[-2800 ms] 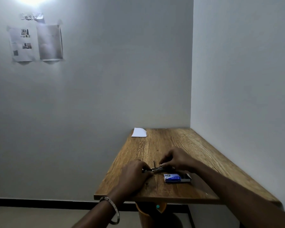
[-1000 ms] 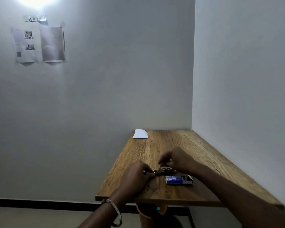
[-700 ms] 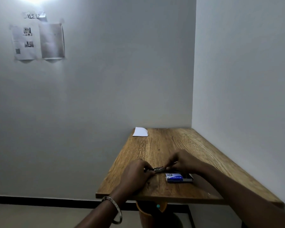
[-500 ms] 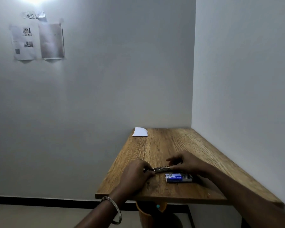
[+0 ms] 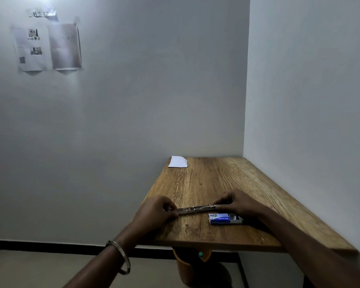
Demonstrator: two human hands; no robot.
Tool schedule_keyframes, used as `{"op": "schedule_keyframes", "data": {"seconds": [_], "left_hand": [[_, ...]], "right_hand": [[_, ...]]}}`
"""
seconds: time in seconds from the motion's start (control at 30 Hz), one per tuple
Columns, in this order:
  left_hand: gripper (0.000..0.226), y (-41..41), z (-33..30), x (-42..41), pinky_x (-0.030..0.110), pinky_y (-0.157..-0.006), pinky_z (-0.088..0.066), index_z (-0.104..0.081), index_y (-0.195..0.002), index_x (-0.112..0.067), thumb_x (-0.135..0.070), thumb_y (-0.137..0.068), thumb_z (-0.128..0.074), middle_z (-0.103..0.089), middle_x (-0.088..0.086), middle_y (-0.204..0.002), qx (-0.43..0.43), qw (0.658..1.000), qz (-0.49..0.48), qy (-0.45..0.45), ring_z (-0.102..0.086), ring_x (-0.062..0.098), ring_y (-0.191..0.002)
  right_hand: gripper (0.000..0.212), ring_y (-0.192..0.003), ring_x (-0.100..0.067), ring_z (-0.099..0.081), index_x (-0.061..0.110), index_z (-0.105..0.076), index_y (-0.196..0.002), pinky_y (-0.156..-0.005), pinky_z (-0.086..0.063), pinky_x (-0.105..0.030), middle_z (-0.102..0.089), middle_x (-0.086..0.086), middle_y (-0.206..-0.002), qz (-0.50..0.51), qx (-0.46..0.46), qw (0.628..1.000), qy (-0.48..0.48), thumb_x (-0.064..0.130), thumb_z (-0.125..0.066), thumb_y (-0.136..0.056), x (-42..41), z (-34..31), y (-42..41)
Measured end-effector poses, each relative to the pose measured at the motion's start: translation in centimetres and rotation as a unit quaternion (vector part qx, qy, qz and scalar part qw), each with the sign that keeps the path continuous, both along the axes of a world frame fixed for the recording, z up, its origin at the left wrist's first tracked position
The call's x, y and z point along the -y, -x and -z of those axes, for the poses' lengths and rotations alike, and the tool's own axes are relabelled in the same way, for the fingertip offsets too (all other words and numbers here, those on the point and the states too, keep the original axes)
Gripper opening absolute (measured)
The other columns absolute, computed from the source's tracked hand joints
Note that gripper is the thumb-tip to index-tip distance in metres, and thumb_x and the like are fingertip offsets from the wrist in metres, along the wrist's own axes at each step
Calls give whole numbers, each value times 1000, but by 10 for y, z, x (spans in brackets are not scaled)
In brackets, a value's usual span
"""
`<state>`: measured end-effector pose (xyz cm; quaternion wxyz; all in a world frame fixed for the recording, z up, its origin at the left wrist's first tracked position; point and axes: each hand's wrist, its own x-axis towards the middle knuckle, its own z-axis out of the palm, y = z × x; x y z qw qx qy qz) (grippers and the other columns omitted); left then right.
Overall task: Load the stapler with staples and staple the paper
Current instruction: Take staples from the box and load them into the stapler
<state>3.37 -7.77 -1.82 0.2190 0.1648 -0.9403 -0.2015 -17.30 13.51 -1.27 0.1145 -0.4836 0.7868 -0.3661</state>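
A slim metal stapler (image 5: pixel 196 209) lies flat on the wooden table (image 5: pixel 206 183), stretched out between my two hands. My left hand (image 5: pixel 154 213) grips its left end with the fingers curled over it. My right hand (image 5: pixel 240 203) pinches its right end. Just in front of the right hand sits a small blue staple box (image 5: pixel 224 218), slid partly open. A white sheet of paper (image 5: pixel 178 161) rests at the table's far left corner, well away from both hands.
The table fits into a corner, with a wall along its right side and another behind it. Printed sheets (image 5: pixel 47 47) hang on the back wall. An orange bin (image 5: pixel 187 265) stands under the table's near edge.
The stapler now lies stretched out longer and flatter between my hands. My right hand has moved to the right, away from my left hand.
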Motion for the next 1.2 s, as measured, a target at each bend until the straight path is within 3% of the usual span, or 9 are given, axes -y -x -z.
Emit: {"op": "schedule_keyframes", "data": {"seconds": [0.23,0.33,0.6,0.7,0.83,1.0,1.1,1.2], "left_hand": [[37,9,-20,-4,16,-62,-48,-71,-106,-19,-25,-72,-85,-66,-9,-79,-134,990,23,-45,-60,6,-73],[41,18,-27,-11,24,-69,-55,-68,-109,-18,-17,-71,-85,-68,-3,-84,-172,982,46,-69,-66,15,-80],[48,45,-31,-34,13,-67,-54,-66,-115,-16,-7,-71,-85,-69,1,-89,-232,962,80,-118,-68,9,-81],[49,53,-28,-41,10,-65,-52,-63,-116,-20,-9,-73,-84,-67,-7,-87,-232,959,82,-142,-67,1,-79],[41,65,-26,-48,21,-71,-58,-63,-111,-21,-13,-75,-83,-71,-5,-91,-208,961,95,-154,-70,5,-84],[25,78,-15,-57,23,-75,-59,-70,-101,-17,-20,-79,-80,-72,-8,-94,-143,975,120,-123,-69,2,-85],[22,81,-9,-59,20,-75,-55,-70,-108,-20,-26,-87,-72,-69,-10,-97,-106,985,117,-74,-64,1,-87],[23,81,-10,-60,26,-78,-53,-71,-112,-19,-27,-92,-64,-70,-4,-101,-87,988,110,-64,-62,4,-87]], "right_hand": [[17,-98,-13,-71,13,-78,-105,-89,-58,-33,-77,1,-102,5,26,1000,11,16,-72,-89,0,1,-1],[18,-98,-13,-71,15,-78,-106,-89,-58,-32,-77,1,-102,6,24,1000,10,17,-72,-89,0,1,-2],[16,-95,-12,-72,14,-79,-104,-88,-59,-31,-78,1,-99,7,25,1000,16,17,-73,-89,1,3,-1],[16,-95,-9,-72,16,-79,-104,-88,-59,-31,-78,3,-100,7,28,999,18,17,-72,-89,1,4,0],[15,-95,-5,-71,20,-78,-104,-90,-59,-32,-77,7,-99,8,19,1000,15,18,-71,-90,1,4,-2],[20,-98,-3,-71,29,-79,-101,-93,-58,-34,-78,10,-101,11,28,999,40,14,-72,-88,0,5,-7],[26,-103,-9,-71,20,-76,-110,-95,-58,-39,-76,3,-108,20,26,998,51,5,-68,-91,0,6,-8],[23,-105,-15,-71,10,-74,-114,-97,-56,-42,-75,-5,-111,28,33,997,60,3,-63,-94,-1,5,-8]]}}
